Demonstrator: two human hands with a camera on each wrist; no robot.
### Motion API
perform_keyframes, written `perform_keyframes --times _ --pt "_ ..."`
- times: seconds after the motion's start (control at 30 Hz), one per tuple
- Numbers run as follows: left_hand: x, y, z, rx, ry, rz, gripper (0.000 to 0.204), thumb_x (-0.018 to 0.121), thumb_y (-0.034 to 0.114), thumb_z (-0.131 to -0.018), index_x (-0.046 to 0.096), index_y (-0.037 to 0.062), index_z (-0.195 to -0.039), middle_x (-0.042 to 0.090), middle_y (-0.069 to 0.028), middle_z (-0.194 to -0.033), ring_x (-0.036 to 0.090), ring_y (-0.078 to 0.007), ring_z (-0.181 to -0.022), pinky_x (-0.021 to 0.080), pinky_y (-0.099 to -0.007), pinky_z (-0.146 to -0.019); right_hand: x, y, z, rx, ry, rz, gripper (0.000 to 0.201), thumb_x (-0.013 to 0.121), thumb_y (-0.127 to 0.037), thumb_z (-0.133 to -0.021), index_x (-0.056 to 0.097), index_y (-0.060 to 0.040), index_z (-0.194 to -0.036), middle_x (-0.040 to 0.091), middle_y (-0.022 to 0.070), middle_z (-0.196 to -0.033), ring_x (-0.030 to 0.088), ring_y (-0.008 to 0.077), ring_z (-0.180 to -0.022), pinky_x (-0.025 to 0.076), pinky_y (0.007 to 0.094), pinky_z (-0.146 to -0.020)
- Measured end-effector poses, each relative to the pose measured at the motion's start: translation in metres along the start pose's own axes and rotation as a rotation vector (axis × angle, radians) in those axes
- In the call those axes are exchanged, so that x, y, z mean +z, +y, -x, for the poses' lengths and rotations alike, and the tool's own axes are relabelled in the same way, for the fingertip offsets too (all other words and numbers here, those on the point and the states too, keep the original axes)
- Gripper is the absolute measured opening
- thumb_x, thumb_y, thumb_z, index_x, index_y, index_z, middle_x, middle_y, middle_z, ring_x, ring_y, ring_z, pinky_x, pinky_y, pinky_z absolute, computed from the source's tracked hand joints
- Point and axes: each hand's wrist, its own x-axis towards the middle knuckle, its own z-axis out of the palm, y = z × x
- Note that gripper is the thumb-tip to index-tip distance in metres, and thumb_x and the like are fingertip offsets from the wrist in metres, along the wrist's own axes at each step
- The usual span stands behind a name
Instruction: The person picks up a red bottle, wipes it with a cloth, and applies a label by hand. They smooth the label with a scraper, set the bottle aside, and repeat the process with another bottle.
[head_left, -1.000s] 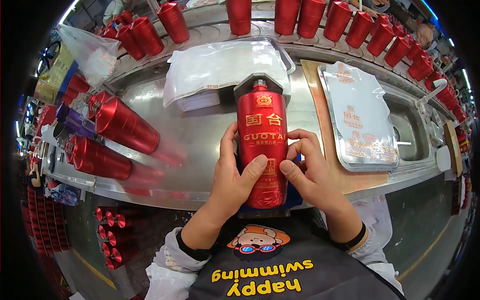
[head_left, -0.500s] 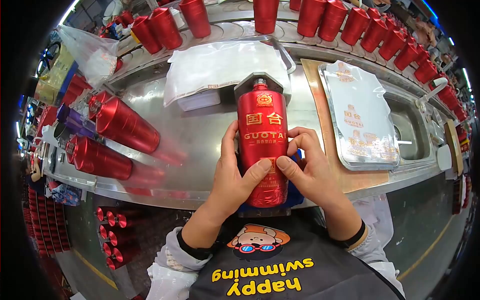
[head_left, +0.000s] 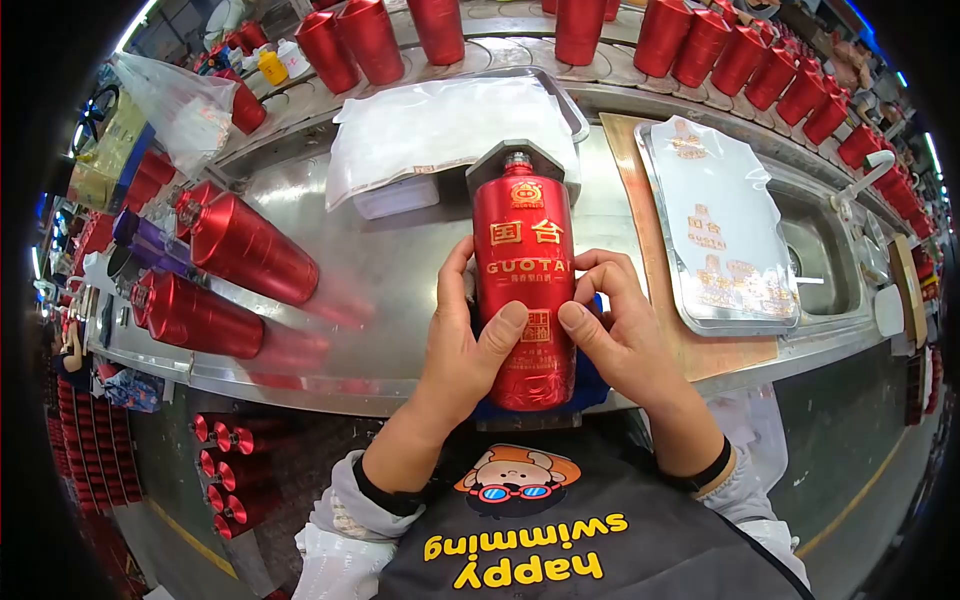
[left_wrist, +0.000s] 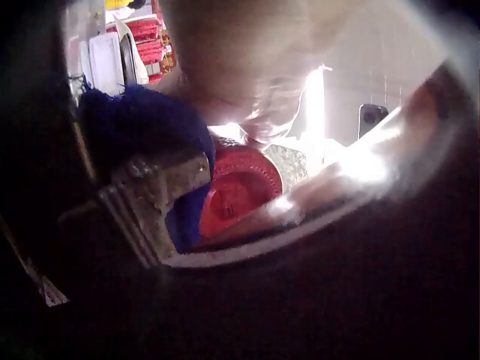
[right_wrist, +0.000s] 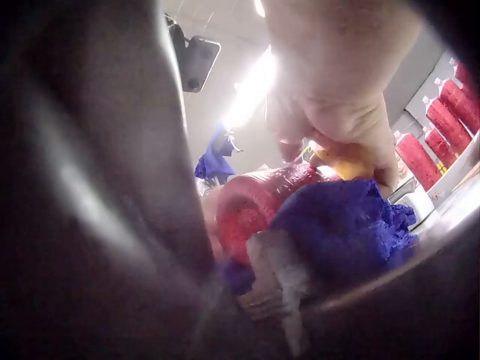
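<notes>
A red bottle with gold lettering [head_left: 524,275] lies face up in the head view, its neck in a dark angular holder [head_left: 487,162] and its base toward the apron. The left hand [head_left: 455,345] grips its left side, thumb on the lower front. From the right, the right hand [head_left: 630,335] holds it with the thumb near the gold square mark and the other fingers bent at the side. Blue cloth [head_left: 592,388] shows beneath the bottle. The bottle's round base [left_wrist: 241,191] appears in the left wrist view, and blue cloth [right_wrist: 341,225] beside it in the right wrist view.
Two red bottles [head_left: 255,245] [head_left: 200,315] lie at the left on the metal table [head_left: 380,300]. White printed sheets cover a tray [head_left: 715,325] at the right, beside a sink [head_left: 815,240]. A white sheet [head_left: 440,130] lies behind. Red bottles line the conveyor [head_left: 500,52].
The conveyor's bottles have moved to the right. Both thumbs have shifted slightly on the held bottle, which has moved up a little; the hands keep their hold.
</notes>
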Motion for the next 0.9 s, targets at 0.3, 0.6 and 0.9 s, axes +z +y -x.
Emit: perform_keyframes --times 0.3,0.6,0.9 --pt "-0.005 -0.001 0.003 -0.001 -0.04 0.072 0.09 0.067 0.041 -0.091 0.014 -0.003 -0.149 0.043 -0.0242 -0.138 0.05 -0.0273 -0.125 0.041 -0.0384 -0.104 -0.004 -0.001 0.004 -0.033 -0.031 0.077 0.033 0.072 -0.028 -0.088 0.05 -0.0045 -0.096 0.045 0.0198 -0.124 0.049 0.0269 -0.114 0.047 0.0317 -0.085" --pt "-0.012 -0.004 0.01 0.029 -0.13 -0.038 0.096 0.065 0.044 -0.092 0.007 -0.0048 -0.151 0.034 -0.0252 -0.147 0.039 -0.031 -0.135 0.031 -0.0398 -0.112 -0.012 -0.002 0.013 -0.079 0.103 0.113 0.032 0.072 -0.013 -0.086 0.051 -0.0021 -0.108 0.05 0.0224 -0.13 0.058 0.0242 -0.107 0.051 0.0326 -0.088" --pt "-0.006 -0.001 0.015 0.061 -0.072 -0.133 0.098 0.062 0.05 -0.091 0.007 -0.0049 -0.152 0.031 -0.0259 -0.15 0.036 -0.0341 -0.137 0.026 -0.0431 -0.114 -0.01 -0.016 0.005 0.024 0.196 0.161 0.018 0.062 -0.009 -0.093 0.056 -0.0002 -0.107 0.069 0.0105 -0.081 0.066 0.0114 -0.075 0.052 0.0266 -0.066"
